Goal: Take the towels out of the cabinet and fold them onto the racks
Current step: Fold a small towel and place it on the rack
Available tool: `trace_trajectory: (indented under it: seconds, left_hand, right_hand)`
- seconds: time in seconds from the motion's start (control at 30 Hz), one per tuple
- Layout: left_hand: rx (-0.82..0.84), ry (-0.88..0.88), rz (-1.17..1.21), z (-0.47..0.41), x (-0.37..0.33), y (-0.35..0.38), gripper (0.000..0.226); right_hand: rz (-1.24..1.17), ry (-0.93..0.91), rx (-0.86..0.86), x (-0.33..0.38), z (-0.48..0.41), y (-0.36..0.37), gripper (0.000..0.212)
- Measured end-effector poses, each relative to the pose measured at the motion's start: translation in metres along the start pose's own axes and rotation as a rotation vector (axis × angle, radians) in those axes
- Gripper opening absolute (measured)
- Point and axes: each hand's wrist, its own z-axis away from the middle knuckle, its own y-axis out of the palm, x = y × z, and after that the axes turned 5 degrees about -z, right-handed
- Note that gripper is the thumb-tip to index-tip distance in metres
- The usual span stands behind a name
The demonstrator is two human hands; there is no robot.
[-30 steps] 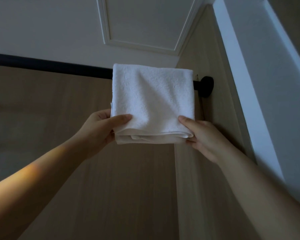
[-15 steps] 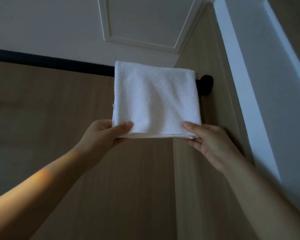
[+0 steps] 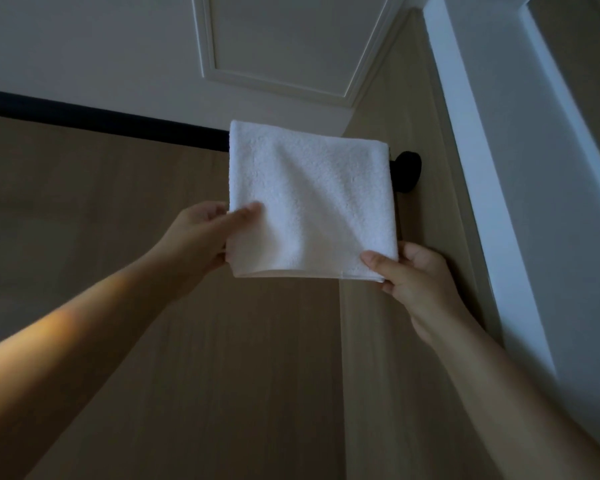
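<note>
View from below, looking up at a wood-grain wall (image 3: 84, 271). A black towel rail (image 3: 101, 122) enters at the 9 o'clock edge and slopes gently down toward the right. A bare forearm rises from the 8 o'clock corner to the left hand (image 3: 201, 233), just left of centre. Its thumb lies across the front of the towel's left edge and its fingers are tucked behind, pinching the cloth a little above the lower corner. At 12 o'clock is a white ceiling panel (image 3: 284, 39) edged with raised moulding. Just above centre, a white terry towel (image 3: 309, 199), folded to a near square, hangs draped over the rail. Its top fold sits on the bar, and layered edges show along its loose bottom hem. At 5 o'clock from the towel's middle, the right hand (image 3: 418, 282) pinches the lower right corner, thumb on the front and fingers curled behind; its forearm runs off toward the 4 o'clock corner. At 3 o'clock from the towel, just beside its right edge, a round black wall mount (image 3: 409, 171) ends the rail against a side panel of the same wood. A white frame (image 3: 499, 168) runs down the right side from 1 to 4 o'clock.
</note>
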Motion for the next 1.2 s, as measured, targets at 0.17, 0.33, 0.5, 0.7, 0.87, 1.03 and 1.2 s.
trace_trajectory:
  seconds: [0.17,0.33,0.5,0.7,0.87,1.03,1.2]
  left_hand:
    - [-0.174,-0.005,-0.148,-0.018,-0.016,0.007,0.040]
    - [-0.337,0.044,-0.167,-0.023,-0.008,0.012,0.023]
    - [-0.319,0.051,-0.173,-0.027,-0.007,0.009,0.024]
    - [-0.358,0.076,-0.169,-0.028,-0.006,0.012,0.022]
    - [-0.351,0.095,-0.165,-0.034,-0.005,0.022,0.020]
    - [-0.351,0.104,-0.189,-0.040,-0.006,0.030,0.018]
    - [-0.302,0.112,-0.182,-0.043,-0.007,0.041,0.021]
  right_hand:
    - [0.045,0.003,-0.009,-0.009,-0.004,0.002,0.024]
    - [0.022,0.154,0.058,0.007,-0.025,0.006,0.057]
    - [-0.085,0.153,0.057,0.051,-0.055,0.018,0.032]
    - [-0.036,0.104,-0.069,0.045,-0.061,0.027,0.019]
    - [-0.012,0.035,-0.208,0.043,-0.063,0.030,0.022]
    - [0.178,-0.077,-0.329,0.039,-0.064,0.031,0.025]
    - [0.340,-0.115,-0.310,0.042,-0.056,0.018,0.031]
